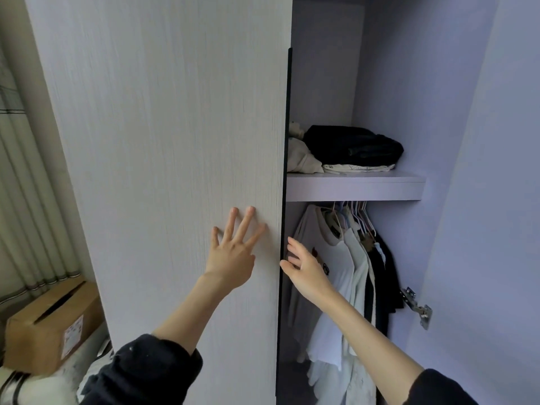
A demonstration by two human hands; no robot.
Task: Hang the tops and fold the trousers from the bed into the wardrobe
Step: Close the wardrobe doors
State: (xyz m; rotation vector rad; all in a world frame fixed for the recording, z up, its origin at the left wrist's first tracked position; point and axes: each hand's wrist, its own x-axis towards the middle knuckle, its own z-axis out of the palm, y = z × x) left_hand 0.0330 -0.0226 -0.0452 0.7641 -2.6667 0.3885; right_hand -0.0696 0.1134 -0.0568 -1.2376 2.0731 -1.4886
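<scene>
Wardrobe [394, 83]: standing open on its right half, with pale lilac walls showing inside.
Left door [163, 141]: filling the frame from 9 to 12 o'clock, pale wood grain, with a dark strip running down its right edge.
Right door [502, 200]: swinging wide open at 3 o'clock, a metal hinge [418, 308] sitting at its inner edge near 4 o'clock.
Hanging tops [344, 273]: hanging under the shelf at 5 o'clock, white and pale ones in front, black ones behind, all on pale hangers [355, 211] bunched close together.
Shelf [355, 187]: running across the wardrobe at 3 o'clock, just above the hangers.
Folded clothes [353, 144]: lying on the shelf, a black bundle sitting on a flat white piece, a cream bundle touching them at the left and partly hidden by the door.
Cardboard box [49, 325]: sitting at 8 o'clock, beside the wardrobe, in front of a pale curtain [26, 200].
Left hand [233, 252]: pressing flat on the left door near its right edge, fingers straight and spread, holding nothing.
Right hand [304, 264]: reaching at the door's dark edge at 6 o'clock, fingers straight and loose, in front of the white top, gripping nothing; whether it is touching the edge, I cannot tell.
Sleeves [146, 372]: dark, pushed up both forearms at 6 to 7 o'clock.
</scene>
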